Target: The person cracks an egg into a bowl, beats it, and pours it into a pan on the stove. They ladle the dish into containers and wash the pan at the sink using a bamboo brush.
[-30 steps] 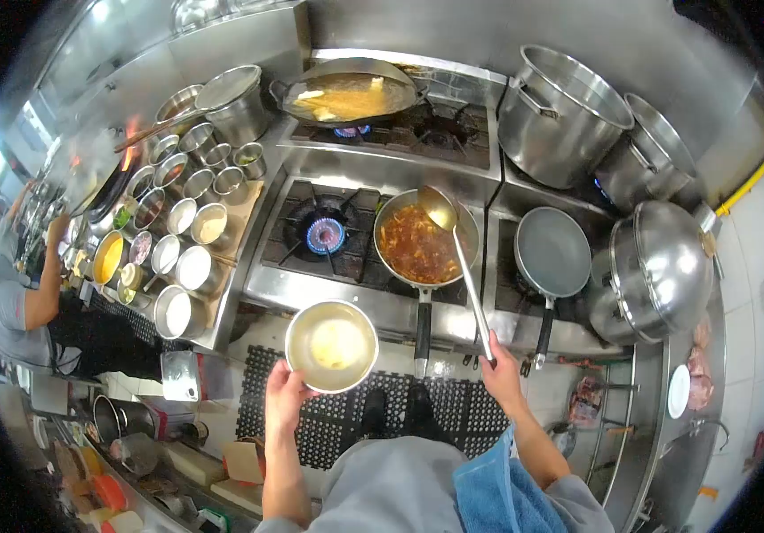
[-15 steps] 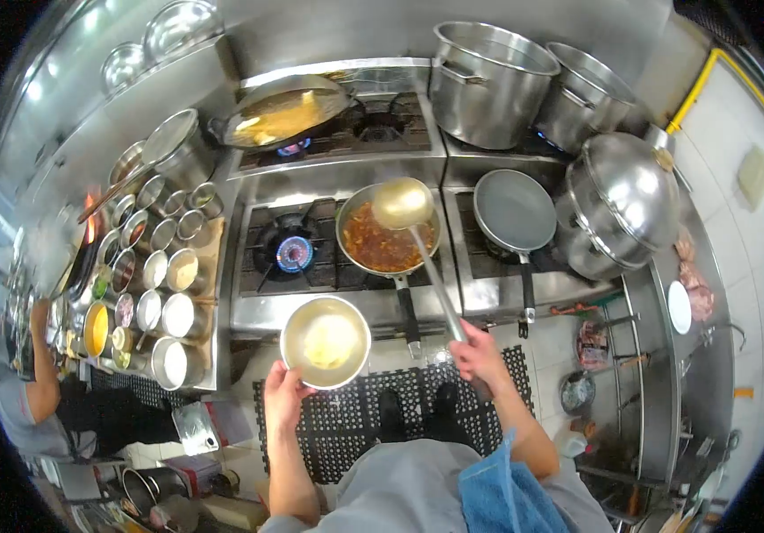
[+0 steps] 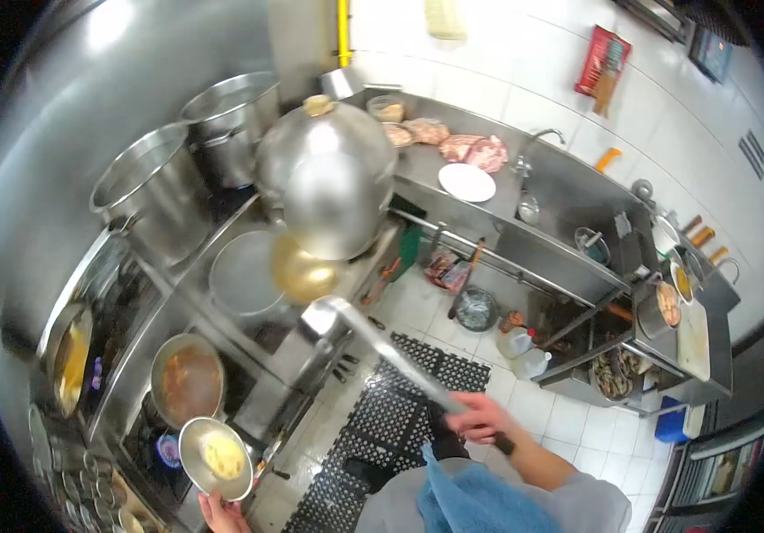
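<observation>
My left hand (image 3: pixel 223 513) grips the rim of a steel bowl (image 3: pixel 192 462) with a pale yellow content in its bottom. The bowl is just below the pan of red-brown sauce (image 3: pixel 187 380). My right hand (image 3: pixel 481 421) is wrapped round the handle of a long ladle (image 3: pixel 391 354). The ladle's blurred golden head (image 3: pixel 304 269) hangs over the right edge of the grey frying pan (image 3: pixel 246 274), near the large domed steel pot (image 3: pixel 328 169). Whether the ladle holds anything is too blurred to tell.
Two tall pots (image 3: pixel 155 195) stand at the back left, near a wok with yellow liquid (image 3: pixel 71 360). Raw meat and a white plate (image 3: pixel 467 182) lie on the steel counter by a sink. Under it are a glass bowl and plastic jugs (image 3: pixel 531 363). A black mat (image 3: pixel 400 400) covers the floor.
The view has swung right towards the sink counter. The ladle has moved from above the sauce pan to the grey pan, while the bowl stays in my left hand.
</observation>
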Available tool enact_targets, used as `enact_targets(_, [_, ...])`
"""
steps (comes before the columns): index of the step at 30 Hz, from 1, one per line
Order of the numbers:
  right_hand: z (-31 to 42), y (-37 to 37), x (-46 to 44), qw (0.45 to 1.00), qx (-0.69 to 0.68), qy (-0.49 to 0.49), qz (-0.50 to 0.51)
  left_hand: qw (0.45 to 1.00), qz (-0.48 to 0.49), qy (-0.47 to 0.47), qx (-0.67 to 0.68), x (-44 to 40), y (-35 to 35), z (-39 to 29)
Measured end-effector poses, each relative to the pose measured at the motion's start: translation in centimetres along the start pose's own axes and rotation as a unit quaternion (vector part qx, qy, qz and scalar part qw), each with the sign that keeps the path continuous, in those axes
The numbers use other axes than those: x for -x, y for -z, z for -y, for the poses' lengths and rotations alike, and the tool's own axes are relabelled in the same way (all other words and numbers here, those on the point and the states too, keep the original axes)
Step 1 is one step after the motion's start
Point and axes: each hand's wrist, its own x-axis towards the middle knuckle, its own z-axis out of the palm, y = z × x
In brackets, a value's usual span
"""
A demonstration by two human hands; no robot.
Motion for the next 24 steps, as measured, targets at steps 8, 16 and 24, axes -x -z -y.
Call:
enact_targets(8, [13.8, 24.3, 7.6, 0.847, 0.162, 0.275, -0.425, 0.997, 0.037, 0.049, 0.041, 8.6, -14.1, -2.3])
enact_targets(16, [29.7, 50.8, -1.2, 0.894, 0.056, 0.256, -0.364, 0.991, 0.121, 0.049, 0.018, 19.4, -27.8, -2.4])
enact_targets(24, [33.0, 58.0, -3.1, 0.856, 0.273, 0.054, -0.435, 0.983, 0.172, 0.060, -0.025, 24.0, -36.0, -2.6])
